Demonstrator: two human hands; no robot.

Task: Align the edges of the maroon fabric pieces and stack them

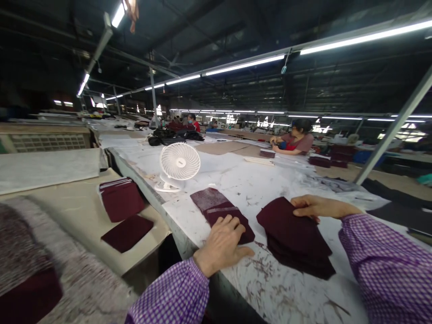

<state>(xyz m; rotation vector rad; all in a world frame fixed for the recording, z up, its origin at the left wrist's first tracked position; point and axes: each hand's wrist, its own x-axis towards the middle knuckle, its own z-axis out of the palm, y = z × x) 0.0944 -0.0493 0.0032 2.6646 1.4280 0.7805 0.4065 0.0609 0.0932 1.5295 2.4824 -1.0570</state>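
Observation:
My left hand (222, 243) lies with fingers spread and slightly bent, fingertips on the near part of some maroon fabric pieces (216, 204). Greyish fuzz covers the far end of these pieces, and a pale strip crosses them. To the right, my right hand (308, 207) pinches the upper edge of a stack of cut maroon fabric pieces (293, 229), thumb on top and the other fingers partly hidden. The stack is uneven, its lower layers showing along the near side. Both groups lie on the white-covered table (249, 279).
A white fan (180, 162) stands near the table's left edge. On a lower beige surface (84, 216) to the left are more maroon pieces (122, 200). Across the table a co-worker (295, 139) handles something beside a small maroon stack (267, 154). A slanted metal post (394, 128) rises at right.

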